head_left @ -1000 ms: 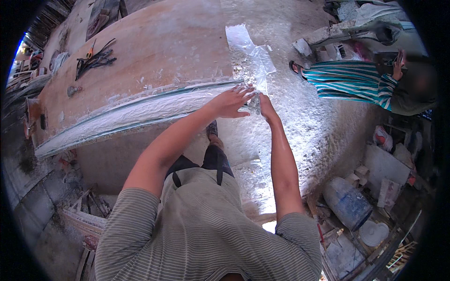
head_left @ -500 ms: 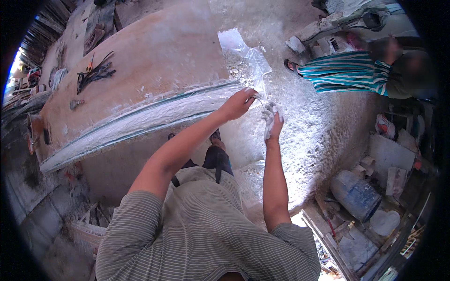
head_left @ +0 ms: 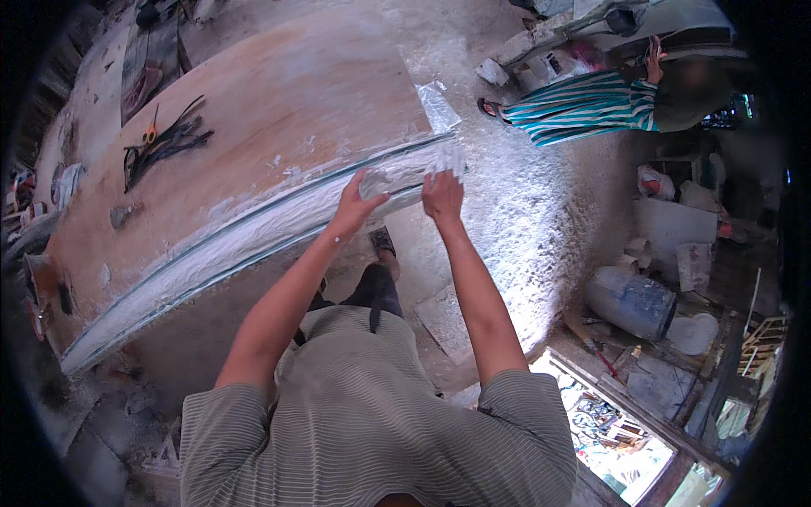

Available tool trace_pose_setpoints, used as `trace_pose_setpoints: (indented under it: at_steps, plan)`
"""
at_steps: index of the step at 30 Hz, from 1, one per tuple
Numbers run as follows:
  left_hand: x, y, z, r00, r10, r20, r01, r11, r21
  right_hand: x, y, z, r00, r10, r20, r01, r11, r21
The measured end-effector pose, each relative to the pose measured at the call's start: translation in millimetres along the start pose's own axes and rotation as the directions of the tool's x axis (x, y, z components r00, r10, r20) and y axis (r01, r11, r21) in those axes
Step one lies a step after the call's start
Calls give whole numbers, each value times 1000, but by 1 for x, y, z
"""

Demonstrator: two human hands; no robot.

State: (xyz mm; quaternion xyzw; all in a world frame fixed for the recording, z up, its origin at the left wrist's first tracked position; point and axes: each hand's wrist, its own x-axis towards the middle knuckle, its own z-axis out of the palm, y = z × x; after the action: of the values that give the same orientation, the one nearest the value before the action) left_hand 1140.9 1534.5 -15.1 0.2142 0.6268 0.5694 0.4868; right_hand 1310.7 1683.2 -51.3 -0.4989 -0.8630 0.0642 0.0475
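A long strip of rough white material that looks like plaster (head_left: 245, 237) lies between two bluish-green edge rails along the near side of a tan curved board. Over the strip's right part is my left hand (head_left: 351, 213), thumb and fingers apart, with nothing visible in it. My right hand (head_left: 443, 198) is at the strip's right end, fingers bent down onto a pale fibrous wad (head_left: 443, 156). Its fingertips partly hide what they press or grip. Beyond that end lies a shiny translucent sheet (head_left: 437, 107).
On the tan board (head_left: 287, 101) lie orange-handled scissors (head_left: 150, 133) among dark strips, plus a small knob-like tool (head_left: 123, 214). White powder (head_left: 532, 228) covers the floor at right. A person in a striped garment (head_left: 574, 106) is at upper right. A blue-stained barrel (head_left: 632, 302) lies at right.
Both hands have moved from beyond the board's right end back onto the strip, the left farther leftward. The pale wad held between them is now at the strip's end. The view has shifted.
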Motion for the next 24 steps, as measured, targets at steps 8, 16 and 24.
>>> trace_pose_setpoints:
  at_steps: [8, 16, 24]
  plan:
    - [-62, -12, -145, 995, 22, -93, -11, 994, 111, -20, -78, 28, 980, 197, -23, -196, 980, 35]
    - [-108, 22, -251, 867, 116, 484, -489, 378, 786, -94, -212, 39, 977, -171, -127, 183, 980, 83]
    - [-73, 15, -219, 667, 33, 744, -745, 44, 665, -10, -170, 2, 905, 374, 201, -402, 908, 120]
